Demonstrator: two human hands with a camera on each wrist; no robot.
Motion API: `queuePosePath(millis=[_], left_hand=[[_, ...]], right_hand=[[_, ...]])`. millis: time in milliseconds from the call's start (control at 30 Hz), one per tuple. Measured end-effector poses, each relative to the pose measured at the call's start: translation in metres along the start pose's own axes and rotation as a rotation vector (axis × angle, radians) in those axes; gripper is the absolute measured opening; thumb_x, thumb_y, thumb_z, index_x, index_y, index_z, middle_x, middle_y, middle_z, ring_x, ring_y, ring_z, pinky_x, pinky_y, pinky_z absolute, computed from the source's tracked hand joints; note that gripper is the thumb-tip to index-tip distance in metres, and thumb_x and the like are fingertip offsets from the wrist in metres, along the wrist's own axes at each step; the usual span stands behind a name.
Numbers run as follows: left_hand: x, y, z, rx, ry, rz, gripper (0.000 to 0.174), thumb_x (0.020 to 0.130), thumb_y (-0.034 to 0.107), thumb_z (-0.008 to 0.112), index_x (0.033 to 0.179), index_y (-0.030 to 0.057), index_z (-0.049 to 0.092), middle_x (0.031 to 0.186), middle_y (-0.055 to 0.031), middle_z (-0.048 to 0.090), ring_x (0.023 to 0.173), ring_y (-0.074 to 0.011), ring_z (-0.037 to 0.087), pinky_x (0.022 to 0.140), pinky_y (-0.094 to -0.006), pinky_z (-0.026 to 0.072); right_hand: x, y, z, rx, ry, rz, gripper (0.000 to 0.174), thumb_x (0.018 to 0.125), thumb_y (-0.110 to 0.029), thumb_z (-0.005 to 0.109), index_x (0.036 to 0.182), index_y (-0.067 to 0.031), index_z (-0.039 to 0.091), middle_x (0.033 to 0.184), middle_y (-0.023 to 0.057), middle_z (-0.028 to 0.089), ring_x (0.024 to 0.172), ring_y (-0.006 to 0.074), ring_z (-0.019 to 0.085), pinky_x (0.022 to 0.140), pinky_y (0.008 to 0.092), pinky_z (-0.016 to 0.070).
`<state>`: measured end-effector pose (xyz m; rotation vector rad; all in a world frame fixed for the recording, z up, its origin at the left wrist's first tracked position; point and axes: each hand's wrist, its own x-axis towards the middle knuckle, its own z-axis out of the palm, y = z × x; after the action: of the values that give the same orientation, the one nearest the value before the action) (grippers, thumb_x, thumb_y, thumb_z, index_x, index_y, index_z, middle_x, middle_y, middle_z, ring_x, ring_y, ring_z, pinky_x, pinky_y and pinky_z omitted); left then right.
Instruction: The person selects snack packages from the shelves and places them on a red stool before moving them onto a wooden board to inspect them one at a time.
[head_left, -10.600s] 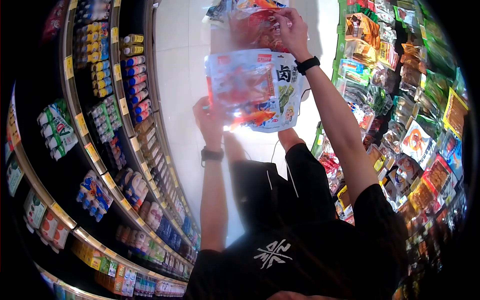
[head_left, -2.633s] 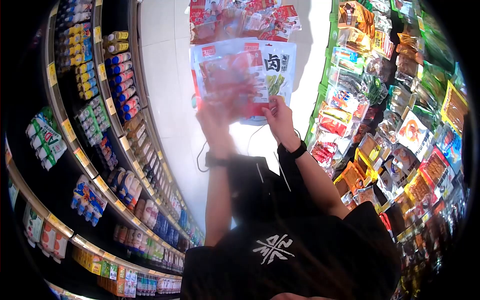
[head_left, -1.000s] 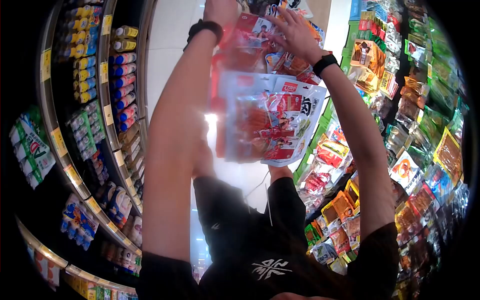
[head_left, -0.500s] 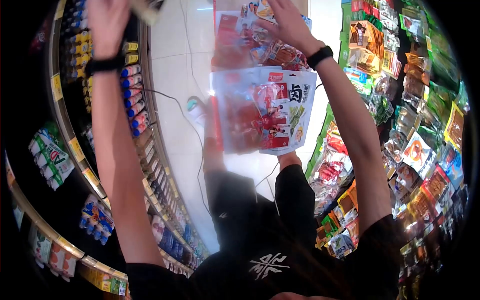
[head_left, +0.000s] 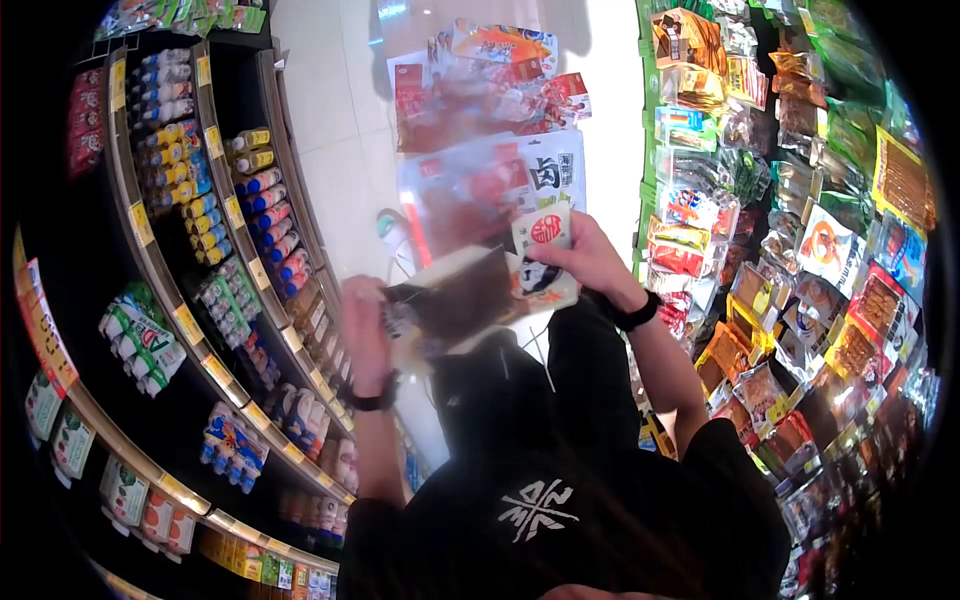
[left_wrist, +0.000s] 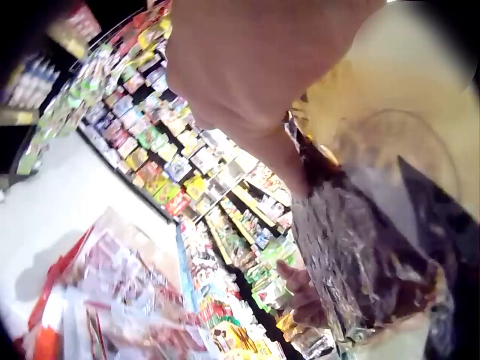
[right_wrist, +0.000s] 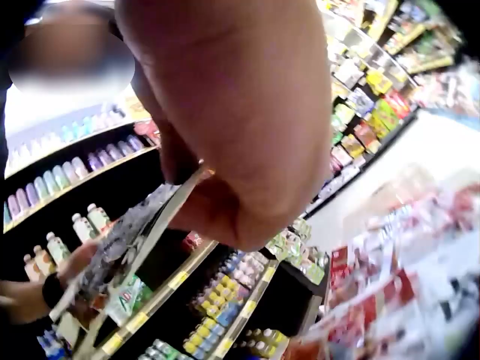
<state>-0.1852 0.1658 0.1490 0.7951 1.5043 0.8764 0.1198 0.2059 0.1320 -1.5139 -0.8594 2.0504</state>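
Both hands hold a food packet with a dark, see-through middle and pale printed ends (head_left: 462, 298) in front of the body. The left hand (head_left: 366, 335) grips its left end; in the left wrist view the left hand (left_wrist: 247, 75) covers part of the packet's dark crinkled face (left_wrist: 352, 255). The right hand (head_left: 598, 265) pinches the right end near a red round mark, thumb on the front. In the right wrist view the right hand (right_wrist: 240, 127) is over the packet (right_wrist: 135, 240), seen nearly edge-on. Past the packet lie white and red packets (head_left: 560, 170), blurred in part.
Shelves of bottles and cartons (head_left: 180, 325) curve along the left. A green-edged display of bagged food (head_left: 790, 260) runs down the right. More red packets (head_left: 500, 100) lie at the top middle over a pale tiled floor (head_left: 330, 130). A white object with a green top (head_left: 393, 232) is on the floor.
The left hand has come down from the upper left with the packet. The right hand has moved down from the red packets and now grips the packet's other end.
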Motion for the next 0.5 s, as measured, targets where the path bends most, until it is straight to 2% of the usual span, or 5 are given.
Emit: queuePosePath(millis=[33,100,167,267,500], left_hand=[[-0.002,-0.025,0.006,0.031,0.044,-0.062,0.019,0.099,0.019,0.044,0.112,0.0059,0.050,0.092,-0.0023,0.053,0.080,-0.0090,0.049,0.071,-0.0229,0.0427],[-0.001,-0.027,0.036,-0.104,0.150,-0.385,0.020,0.098,0.014,0.046,0.115,0.0049,0.049,0.092,-0.0038,0.058,0.075,-0.0076,0.056,0.058,-0.0212,0.0477],[0.001,-0.056,0.046,-0.204,0.008,-0.346,0.019,0.095,0.009,0.050,0.113,0.0044,0.051,0.090,-0.0035,0.059,0.072,-0.0076,0.057,0.056,-0.0217,0.0471],[0.012,-0.075,0.060,-0.126,0.051,-0.323,0.025,0.093,0.005,0.055,0.117,-0.0019,0.051,0.106,-0.0104,0.061,0.094,-0.0150,0.060,0.081,-0.0274,0.0496],[0.052,-0.099,0.080,0.063,0.142,-0.200,0.030,0.091,0.009,0.059,0.117,-0.0034,0.052,0.102,-0.0106,0.064,0.093,-0.0138,0.061,0.079,-0.0274,0.0495]], right_hand=[[-0.001,0.024,-0.004,0.030,0.078,-0.002,0.028,0.083,-0.004,0.068,0.109,-0.0001,0.060,0.096,0.0053,0.068,0.085,0.0120,0.065,0.078,0.0277,0.0528],[-0.004,0.044,-0.010,0.060,0.181,0.058,0.025,0.083,-0.004,0.067,0.107,0.0003,0.061,0.092,0.0054,0.069,0.081,0.0117,0.065,0.075,0.0268,0.0534],[0.004,0.068,-0.021,-0.018,0.232,0.045,0.025,0.084,-0.005,0.068,0.107,0.0008,0.061,0.091,0.0059,0.069,0.080,0.0116,0.065,0.073,0.0264,0.0536],[0.026,0.086,-0.035,-0.116,0.304,0.017,0.026,0.083,-0.012,0.069,0.105,0.0009,0.062,0.089,0.0067,0.069,0.079,0.0115,0.064,0.071,0.0271,0.0522],[0.071,0.108,-0.050,-0.211,0.445,-0.106,0.035,0.083,-0.016,0.070,0.109,0.0024,0.056,0.092,0.0115,0.068,0.080,0.0143,0.065,0.070,0.0282,0.0514]])
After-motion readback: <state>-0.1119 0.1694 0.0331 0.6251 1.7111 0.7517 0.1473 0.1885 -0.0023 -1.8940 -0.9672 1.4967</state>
